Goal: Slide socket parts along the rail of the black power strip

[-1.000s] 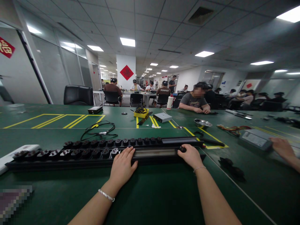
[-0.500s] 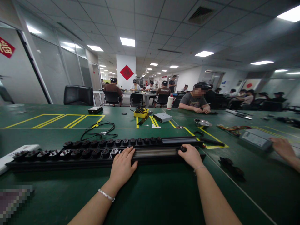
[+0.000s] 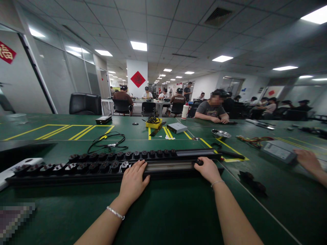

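Observation:
Across the green table lies a long black power track (image 3: pixel 76 181), carrying a row of plug adapters (image 3: pixel 93 167), mostly black with a few white ones. My left hand (image 3: pixel 133 182) rests on this near track beside a white adapter (image 3: pixel 125 165); its fingers are stretched over the top, thumb apart at the front edge. Toward the right end, my right hand (image 3: pixel 208 169) is closed around a small black round piece (image 3: pixel 199 162), mostly covered by the fingers. Bare channel shows between the hands. Just behind runs a second track (image 3: pixel 195 153) with black adapters.
At right, another person's hand (image 3: pixel 310 165) touches a grey power supply box (image 3: pixel 279 150). Black parts (image 3: pixel 252 183) lie nearer. Behind the tracks are a black cable (image 3: pixel 120 137), a yellow box (image 3: pixel 154 124), a silver drive (image 3: pixel 176 127) and a metal bowl (image 3: pixel 221 133).
Both hands and the tracks stay in the same place. A dark shape has come in at the left edge, behind the white object there.

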Demonstrator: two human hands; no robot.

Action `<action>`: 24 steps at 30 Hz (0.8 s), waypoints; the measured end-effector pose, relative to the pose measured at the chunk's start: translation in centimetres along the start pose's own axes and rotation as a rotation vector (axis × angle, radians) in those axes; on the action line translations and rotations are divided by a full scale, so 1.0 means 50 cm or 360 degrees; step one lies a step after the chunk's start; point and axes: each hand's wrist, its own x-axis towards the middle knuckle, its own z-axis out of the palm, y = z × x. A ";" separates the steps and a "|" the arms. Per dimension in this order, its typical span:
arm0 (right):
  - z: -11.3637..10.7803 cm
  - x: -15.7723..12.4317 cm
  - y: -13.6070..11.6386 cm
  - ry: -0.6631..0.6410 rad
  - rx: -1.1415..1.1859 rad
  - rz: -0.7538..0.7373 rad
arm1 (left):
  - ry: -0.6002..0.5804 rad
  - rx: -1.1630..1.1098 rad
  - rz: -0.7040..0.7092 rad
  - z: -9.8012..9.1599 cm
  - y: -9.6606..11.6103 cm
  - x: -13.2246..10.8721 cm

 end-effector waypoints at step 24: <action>0.002 -0.001 0.010 -0.0063 -0.0038 0.0099 | -0.0024 0.0032 -0.0003 -0.004 0.002 0.000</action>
